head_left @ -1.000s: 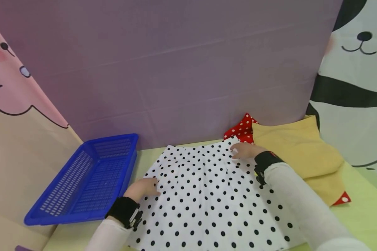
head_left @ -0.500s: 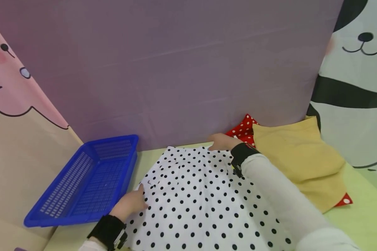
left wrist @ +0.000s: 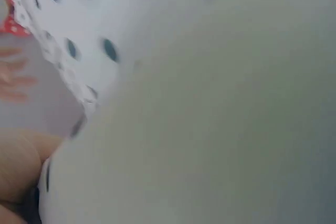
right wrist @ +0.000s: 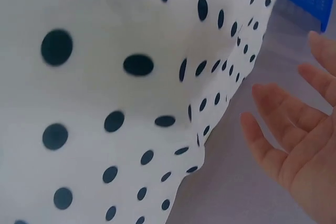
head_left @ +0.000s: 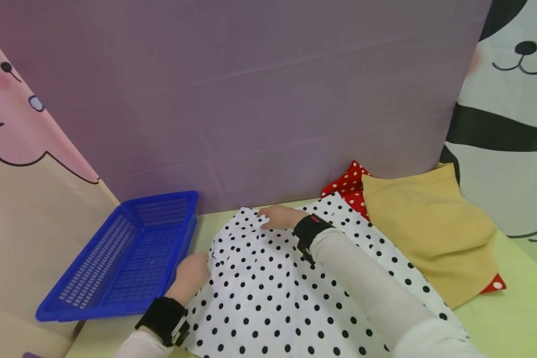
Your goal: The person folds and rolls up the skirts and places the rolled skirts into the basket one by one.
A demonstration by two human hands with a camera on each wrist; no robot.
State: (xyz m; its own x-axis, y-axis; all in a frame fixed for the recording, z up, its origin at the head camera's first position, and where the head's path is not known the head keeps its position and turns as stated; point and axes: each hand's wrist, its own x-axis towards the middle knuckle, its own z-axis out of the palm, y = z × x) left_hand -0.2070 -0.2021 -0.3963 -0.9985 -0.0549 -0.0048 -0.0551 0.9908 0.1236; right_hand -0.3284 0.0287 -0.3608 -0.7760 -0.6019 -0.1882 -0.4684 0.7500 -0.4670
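A white cloth with black polka dots (head_left: 277, 298) lies spread before me, narrower at its far edge and creased near the upper left. At its left border my left hand (head_left: 192, 276) has curled fingers and holds the edge; the fingertips are hidden in the head view. The left wrist view shows part of that hand (left wrist: 23, 163) beside the fabric, blurred. Near the far edge, my right hand (head_left: 279, 217) hovers with loosely spread fingers. In the right wrist view its fingers (right wrist: 286, 114) stand apart from the cloth, with nothing between them.
On the left stands a blue plastic basket (head_left: 190, 233). To the right lies a yellow cloth (head_left: 420, 223) with a red dotted corner (head_left: 494, 284). Red dotted fabric (head_left: 351, 184) rests against the purple backdrop (head_left: 268, 124). The tabletop (head_left: 514, 318) is pale green.
My right hand has moved left along the cloth's far edge. My left hand shifted left, then back to the cloth's left border, where its fingers have curled. The cloth's left border has shifted slightly inward.
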